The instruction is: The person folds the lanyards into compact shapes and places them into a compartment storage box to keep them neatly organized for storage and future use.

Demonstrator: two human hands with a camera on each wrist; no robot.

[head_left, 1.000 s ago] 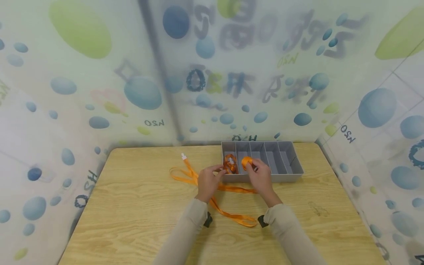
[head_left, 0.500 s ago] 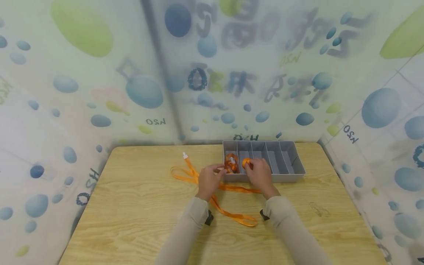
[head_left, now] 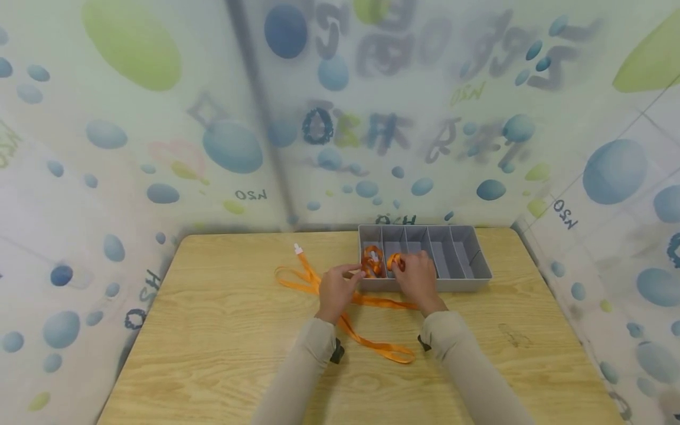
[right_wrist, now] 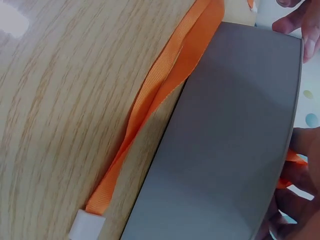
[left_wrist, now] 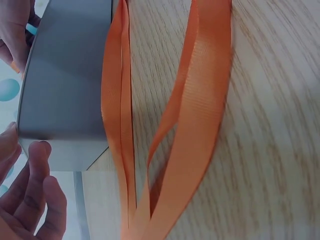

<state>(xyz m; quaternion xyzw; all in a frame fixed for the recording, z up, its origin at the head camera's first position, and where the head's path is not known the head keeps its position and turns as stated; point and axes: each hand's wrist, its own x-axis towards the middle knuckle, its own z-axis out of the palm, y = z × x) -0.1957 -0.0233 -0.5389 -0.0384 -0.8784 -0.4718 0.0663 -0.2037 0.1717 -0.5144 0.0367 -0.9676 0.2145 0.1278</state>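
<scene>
A coiled orange lanyard (head_left: 394, 261) is pinched in my right hand (head_left: 417, 277), low over the second compartment from the left of a grey divided box (head_left: 425, 285). In the right wrist view, orange ribbon (right_wrist: 292, 167) shows between those fingers, behind the box wall. My left hand (head_left: 338, 289) holds the box's front left corner. Its fingertips (left_wrist: 40, 149) are at the end wall and rim in the left wrist view. Another coiled lanyard (head_left: 372, 262) with a pale clip lies in the leftmost compartment.
Loose orange lanyards (head_left: 372, 345) lie crossed on the wooden table (head_left: 223, 342), in front of and left of the box. One ends in a white clip (head_left: 298, 249). A patterned wall (head_left: 329, 177) stands behind the table.
My right hand has lowered slightly into the second compartment with the coiled lanyard. The left hand stays at the box corner. The whole head view has shifted a little.
</scene>
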